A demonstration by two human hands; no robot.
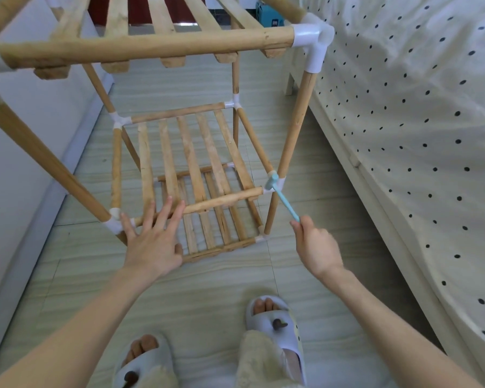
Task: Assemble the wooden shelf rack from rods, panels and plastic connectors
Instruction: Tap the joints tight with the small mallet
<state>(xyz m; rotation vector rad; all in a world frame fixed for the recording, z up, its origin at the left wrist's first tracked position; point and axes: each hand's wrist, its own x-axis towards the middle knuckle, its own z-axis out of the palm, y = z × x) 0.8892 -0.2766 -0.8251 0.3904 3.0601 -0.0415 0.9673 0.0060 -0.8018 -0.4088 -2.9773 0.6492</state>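
Note:
A wooden shelf rack (151,46) of round rods, slatted panels and white plastic connectors stands on the floor, seen from above. My left hand (151,236) lies flat with straight fingers on the front rod (224,198) of the middle shelf, near its left connector (114,222). My right hand (315,247) grips the handle of a small light-blue plastic hammer (282,197). The hammer's head sits at the white connector (277,183) on the middle shelf's front right corner. A lower slatted shelf (213,228) shows beneath.
A bed with a dotted white cover (417,135) runs along the right, close to the rack. A pale wall or cabinet (25,152) lines the left. My feet in light slippers (275,317) stand on the tiled floor. A blue box (269,16) lies at the far top.

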